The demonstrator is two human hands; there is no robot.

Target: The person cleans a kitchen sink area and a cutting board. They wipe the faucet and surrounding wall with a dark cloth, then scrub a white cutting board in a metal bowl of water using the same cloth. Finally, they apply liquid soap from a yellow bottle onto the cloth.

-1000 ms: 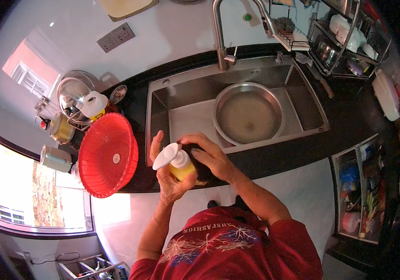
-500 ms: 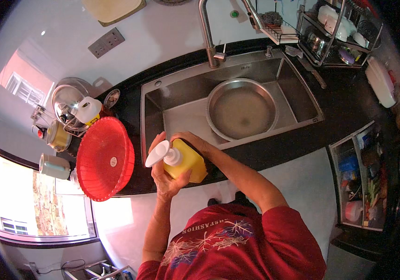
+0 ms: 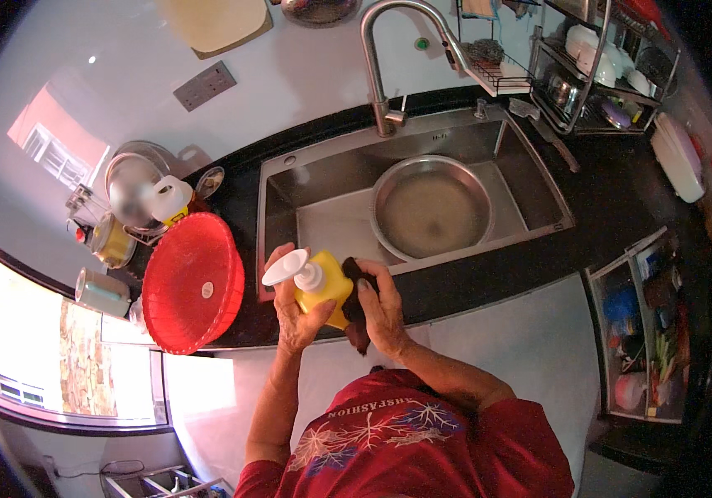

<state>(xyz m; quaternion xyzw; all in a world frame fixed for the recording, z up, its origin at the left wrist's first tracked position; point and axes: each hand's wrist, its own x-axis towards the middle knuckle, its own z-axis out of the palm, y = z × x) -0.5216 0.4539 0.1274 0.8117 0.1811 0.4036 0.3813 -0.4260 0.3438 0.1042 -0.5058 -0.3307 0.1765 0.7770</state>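
My left hand (image 3: 291, 311) is wrapped round a yellow pump bottle (image 3: 328, 287) with a white pump head, held up in front of the sink's near edge. In my right hand (image 3: 384, 314) is a dark, crumpled cloth (image 3: 354, 304), pressed against the bottle's right side. One end of the cloth hangs below the bottle. Beyond my hands, a round metal basin (image 3: 432, 207) holding cloudy liquid stands in the steel sink (image 3: 323, 214). The bottle's underside is hidden from view.
A red plastic basket (image 3: 194, 282) stands left of my hands on the black counter, near a white-and-yellow jug (image 3: 170, 199). The faucet (image 3: 373, 75) arches over the sink. A knife (image 3: 557, 145) lies right of the sink, below a dish rack (image 3: 597, 75). An open drawer (image 3: 634, 332) is at right.
My right hand has swung from the bottle's far side to its right side, and the dark cloth now shows in it. My left hand still grips the bottle. The view has shifted slightly.
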